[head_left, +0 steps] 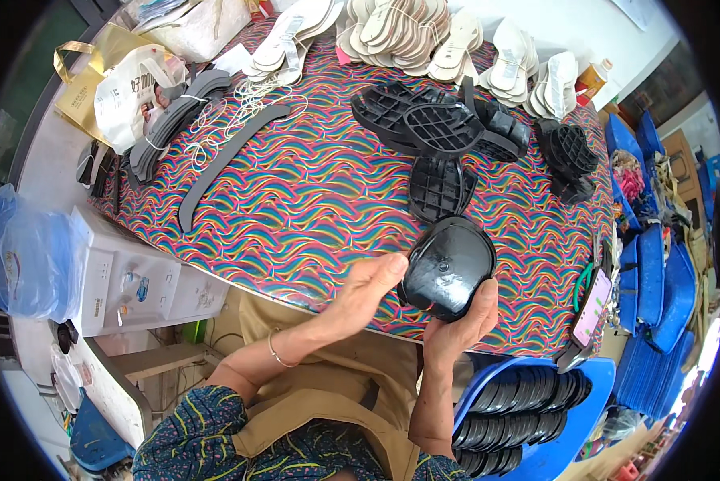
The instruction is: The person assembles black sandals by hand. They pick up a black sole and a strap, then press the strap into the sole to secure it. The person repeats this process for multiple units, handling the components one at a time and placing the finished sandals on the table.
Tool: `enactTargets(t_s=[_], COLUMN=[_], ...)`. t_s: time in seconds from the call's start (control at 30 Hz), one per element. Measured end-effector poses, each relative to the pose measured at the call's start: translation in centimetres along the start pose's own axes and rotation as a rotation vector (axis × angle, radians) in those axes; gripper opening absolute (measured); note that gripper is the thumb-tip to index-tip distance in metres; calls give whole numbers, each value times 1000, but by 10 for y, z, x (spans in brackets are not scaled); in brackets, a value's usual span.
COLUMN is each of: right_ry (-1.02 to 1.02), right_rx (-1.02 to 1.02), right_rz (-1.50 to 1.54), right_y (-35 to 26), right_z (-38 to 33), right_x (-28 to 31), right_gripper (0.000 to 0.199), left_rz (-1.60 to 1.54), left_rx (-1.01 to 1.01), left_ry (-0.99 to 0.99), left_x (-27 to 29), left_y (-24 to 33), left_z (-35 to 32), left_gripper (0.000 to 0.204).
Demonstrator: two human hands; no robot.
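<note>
A glossy black shoe sole part [446,268], rounded and with a small dimple in its face, is held up over the near edge of the table. My right hand [463,325] grips its lower right edge, thumb along the side. At its left edge my left hand [360,297] is closed, with the thumb tip against the rim; its other fingers are partly hidden. Just beyond lies a pair of black soles with ribbed grids [438,188]. Farther back sits a heap of similar black soles [440,124].
Bundled pale insoles [396,36] line the table's back. Grey curved strips [228,164], white string [244,116] and bags [139,96] lie left. More black soles [567,156] and a phone [592,305] are right. A blue crate [592,417] holds rows of black pieces below.
</note>
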State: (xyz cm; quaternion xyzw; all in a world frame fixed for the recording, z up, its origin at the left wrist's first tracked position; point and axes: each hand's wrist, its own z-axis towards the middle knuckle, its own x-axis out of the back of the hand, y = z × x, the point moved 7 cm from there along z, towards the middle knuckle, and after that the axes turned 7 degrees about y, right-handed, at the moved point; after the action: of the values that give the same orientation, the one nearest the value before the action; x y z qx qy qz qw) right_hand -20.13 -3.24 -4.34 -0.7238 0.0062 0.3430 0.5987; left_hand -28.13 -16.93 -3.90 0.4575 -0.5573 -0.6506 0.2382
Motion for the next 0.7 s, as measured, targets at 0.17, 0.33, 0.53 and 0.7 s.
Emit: enactTargets(t_s=[0.17,0.33,0.53,0.7], right_ry=[-31,-146,-200,-258], right_rx=[-19,-29,-1,30], right_rz=[18,9,-79,-210], right_y=[9,9,8,13], right_z=[-8,-2,-8,-1], right_x=[-7,-4,-8,2], right_gripper=[33,33,36,41], left_rz=[458,75,281,91], left_rx=[-312,-66,-74,-21], left_ry=[233,172,64,5], left_x=[-1,2,5,5], left_y=[18,17,17,29], left_z=[-7,9,13,13], left_gripper=[37,39,39,36])
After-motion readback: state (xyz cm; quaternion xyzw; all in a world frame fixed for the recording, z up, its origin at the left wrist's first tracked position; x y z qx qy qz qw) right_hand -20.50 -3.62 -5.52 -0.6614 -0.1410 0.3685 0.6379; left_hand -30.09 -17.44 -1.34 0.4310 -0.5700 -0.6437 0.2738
